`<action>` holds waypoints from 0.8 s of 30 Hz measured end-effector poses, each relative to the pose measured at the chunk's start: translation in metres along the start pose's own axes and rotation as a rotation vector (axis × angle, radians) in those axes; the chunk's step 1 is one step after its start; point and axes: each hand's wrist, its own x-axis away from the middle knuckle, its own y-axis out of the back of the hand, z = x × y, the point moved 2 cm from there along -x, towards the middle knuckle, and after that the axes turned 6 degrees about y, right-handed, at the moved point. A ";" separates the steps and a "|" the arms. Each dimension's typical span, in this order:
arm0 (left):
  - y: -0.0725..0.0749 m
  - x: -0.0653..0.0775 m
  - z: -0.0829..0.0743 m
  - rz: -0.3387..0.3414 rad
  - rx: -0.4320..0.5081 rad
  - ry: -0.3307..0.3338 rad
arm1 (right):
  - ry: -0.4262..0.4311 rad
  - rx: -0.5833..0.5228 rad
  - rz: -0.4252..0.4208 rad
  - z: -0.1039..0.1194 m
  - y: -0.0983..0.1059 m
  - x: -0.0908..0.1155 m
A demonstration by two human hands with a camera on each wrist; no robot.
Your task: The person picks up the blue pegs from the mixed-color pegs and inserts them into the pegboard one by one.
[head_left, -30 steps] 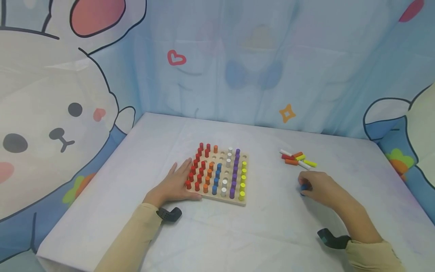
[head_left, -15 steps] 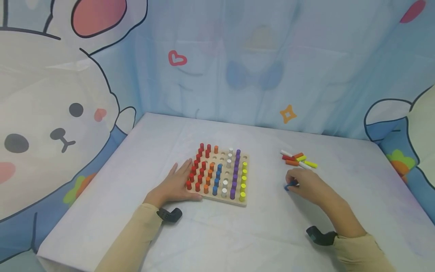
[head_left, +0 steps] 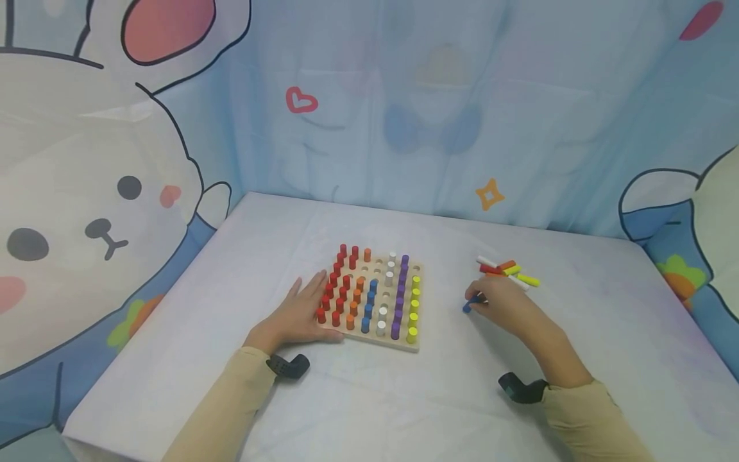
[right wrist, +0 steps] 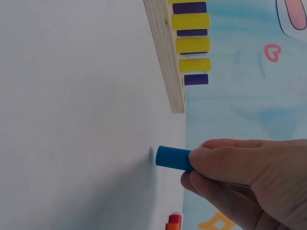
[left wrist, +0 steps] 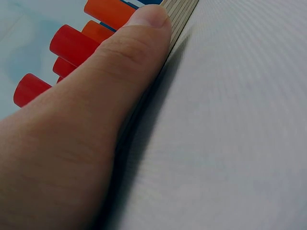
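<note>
My left hand [head_left: 297, 314] rests against the left side of a wooden pegboard [head_left: 401, 344], fingers stretched along it. In the left wrist view its thumb [left wrist: 120, 62] lies along the board's front edge beside red and orange pegs. Right of the board, my right hand [head_left: 510, 308] pinches a blue peg [right wrist: 172, 158] between thumb and fingers, one end sticking out over the table. The board bears rows of red, orange, blue, white, purple and yellow pegs [head_left: 414, 307]; several holes stand bare, mostly toward the back and middle.
A loose pile of white, red, orange and yellow pegs [head_left: 508, 268] lies on the white table [head_left: 369, 398], just beyond my right hand. A cartoon-printed curtain [head_left: 346, 141] surrounds the table at the back and sides.
My right hand has moved left toward the board with the blue peg, which now sticks out further from the fingertips. My left hand has stayed at the board.
</note>
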 end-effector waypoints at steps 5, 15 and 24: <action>0.000 -0.001 0.000 -0.001 0.001 -0.007 | 0.002 0.012 -0.020 0.008 0.001 -0.005; 0.000 -0.001 0.001 0.003 -0.005 -0.006 | 0.041 0.009 -0.079 0.015 0.007 -0.010; 0.000 -0.001 0.001 0.006 -0.007 -0.004 | 0.036 -0.014 -0.088 0.024 0.020 -0.020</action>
